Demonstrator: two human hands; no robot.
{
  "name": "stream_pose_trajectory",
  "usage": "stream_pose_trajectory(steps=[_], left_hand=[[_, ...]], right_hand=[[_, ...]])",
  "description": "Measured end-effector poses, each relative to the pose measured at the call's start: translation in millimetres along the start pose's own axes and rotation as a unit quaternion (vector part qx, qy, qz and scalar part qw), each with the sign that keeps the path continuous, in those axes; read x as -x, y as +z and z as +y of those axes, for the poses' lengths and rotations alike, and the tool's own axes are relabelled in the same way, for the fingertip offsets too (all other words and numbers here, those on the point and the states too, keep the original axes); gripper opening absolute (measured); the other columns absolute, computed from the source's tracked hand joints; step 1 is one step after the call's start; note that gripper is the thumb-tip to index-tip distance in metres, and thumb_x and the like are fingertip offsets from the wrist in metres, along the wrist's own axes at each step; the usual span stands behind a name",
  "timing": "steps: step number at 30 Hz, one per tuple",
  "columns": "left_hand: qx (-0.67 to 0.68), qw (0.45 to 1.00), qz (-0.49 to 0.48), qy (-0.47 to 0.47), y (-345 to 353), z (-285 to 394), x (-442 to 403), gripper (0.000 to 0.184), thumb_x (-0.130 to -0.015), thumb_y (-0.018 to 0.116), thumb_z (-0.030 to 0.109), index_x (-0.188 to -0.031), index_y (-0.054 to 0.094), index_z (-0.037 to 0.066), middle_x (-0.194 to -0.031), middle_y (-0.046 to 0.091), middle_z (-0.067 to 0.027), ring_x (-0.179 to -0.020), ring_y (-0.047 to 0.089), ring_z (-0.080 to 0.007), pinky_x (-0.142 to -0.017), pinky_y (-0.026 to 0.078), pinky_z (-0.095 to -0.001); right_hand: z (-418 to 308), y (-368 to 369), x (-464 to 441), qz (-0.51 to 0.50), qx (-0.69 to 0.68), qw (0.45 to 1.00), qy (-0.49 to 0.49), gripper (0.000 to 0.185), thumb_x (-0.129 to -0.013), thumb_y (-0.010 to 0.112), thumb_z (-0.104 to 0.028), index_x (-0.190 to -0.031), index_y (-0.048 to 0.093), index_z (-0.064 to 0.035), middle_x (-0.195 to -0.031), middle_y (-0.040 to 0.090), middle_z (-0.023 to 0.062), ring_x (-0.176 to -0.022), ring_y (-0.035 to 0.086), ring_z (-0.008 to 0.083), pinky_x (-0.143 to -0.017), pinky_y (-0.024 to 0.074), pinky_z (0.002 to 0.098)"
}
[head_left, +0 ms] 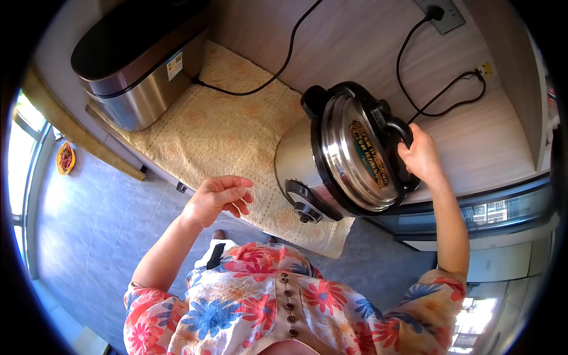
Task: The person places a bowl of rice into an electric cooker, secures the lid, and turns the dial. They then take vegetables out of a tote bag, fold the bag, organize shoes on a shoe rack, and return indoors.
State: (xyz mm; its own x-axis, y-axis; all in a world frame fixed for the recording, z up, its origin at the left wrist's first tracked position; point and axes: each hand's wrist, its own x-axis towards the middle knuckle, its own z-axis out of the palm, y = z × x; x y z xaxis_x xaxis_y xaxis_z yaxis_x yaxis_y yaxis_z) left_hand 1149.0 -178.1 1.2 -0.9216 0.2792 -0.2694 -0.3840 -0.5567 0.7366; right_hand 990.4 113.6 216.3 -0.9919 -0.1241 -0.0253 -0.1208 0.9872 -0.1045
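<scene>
An electric pressure cooker (299, 157) with a steel body and a black-rimmed lid (349, 157) stands on a patterned cream cloth (219, 127). Its dial (306, 211) faces my body. My right hand (421, 155) is wrapped round the black handle on top of the lid. Whether the lid is locked on or loose, I cannot tell. My left hand (219, 200) hovers over the cloth's front part, left of the cooker. Its fingers are loosely curled and apart, with nothing in them.
A steel appliance with a black top (139, 77) stands at the back left. A black cord (290, 53) runs behind the cloth. Another cord (402, 53) hangs from the wall socket (444, 15). A yellow bowl (65, 158) appears at the far left, over the grey floor (106, 219).
</scene>
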Motion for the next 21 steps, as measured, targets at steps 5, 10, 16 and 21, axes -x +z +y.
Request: stream_pose_trajectory(steps=[5, 10, 16, 21], left_hand=[[-0.004, 1.0, -0.007, -0.01, 1.5, 3.3, -2.8, 0.026, -0.082, 0.055, 0.016, -0.102, 0.053, -0.001, -0.081, 0.06, -0.0094, -0.064, 0.059, -0.0155, -0.055, 0.047, -0.0233], [-0.003, 1.0, -0.013, -0.015, 2.5, 2.5, -5.7, 0.026, -0.082, 0.054, 0.014, -0.102, 0.052, -0.002, -0.081, 0.059, -0.0097, -0.064, 0.059, -0.0158, -0.055, 0.047, -0.0233], [-0.009, 1.0, 0.003, -0.021, -0.1, -4.2, -0.6, 0.025, -0.082, 0.052, 0.013, -0.102, 0.052, -0.002, -0.081, 0.059, -0.0101, -0.064, 0.059, -0.0163, -0.055, 0.047, -0.0238], [0.001, 1.0, 0.014, -0.015, 0.7, -7.6, 6.1, 0.025, -0.082, 0.052, 0.013, -0.102, 0.052, -0.002, -0.081, 0.059, -0.0104, -0.065, 0.059, -0.0166, -0.056, 0.047, -0.0242]], right_hand=[[20.7, 4.8, -8.5, 0.057, 0.025, 0.987, -0.151, 0.021, -0.07, 0.058, -0.007, -0.087, 0.047, -0.0005, -0.061, 0.054, 0.0173, -0.061, 0.055, 0.0334, -0.056, 0.0424, 0.0381], [26.1, 0.6, -13.9, 0.06, 0.015, 0.971, -0.229, 0.026, -0.068, 0.061, -0.008, -0.09, 0.048, -0.0019, -0.065, 0.055, 0.019, -0.062, 0.055, 0.0338, -0.057, 0.0423, 0.0388], [10.0, -24.5, -17.2, -0.054, -0.067, 0.968, -0.234, 0.049, -0.065, 0.068, -0.016, -0.109, 0.049, -0.0061, -0.085, 0.058, 0.0137, -0.076, 0.055, 0.0232, -0.068, 0.0432, 0.0324], [-34.7, -30.8, -33.6, -0.075, -0.077, 0.966, -0.234, 0.041, -0.064, 0.07, -0.014, -0.102, 0.057, -0.0039, -0.089, 0.058, 0.0078, -0.081, 0.052, 0.0152, -0.073, 0.0429, 0.0271]])
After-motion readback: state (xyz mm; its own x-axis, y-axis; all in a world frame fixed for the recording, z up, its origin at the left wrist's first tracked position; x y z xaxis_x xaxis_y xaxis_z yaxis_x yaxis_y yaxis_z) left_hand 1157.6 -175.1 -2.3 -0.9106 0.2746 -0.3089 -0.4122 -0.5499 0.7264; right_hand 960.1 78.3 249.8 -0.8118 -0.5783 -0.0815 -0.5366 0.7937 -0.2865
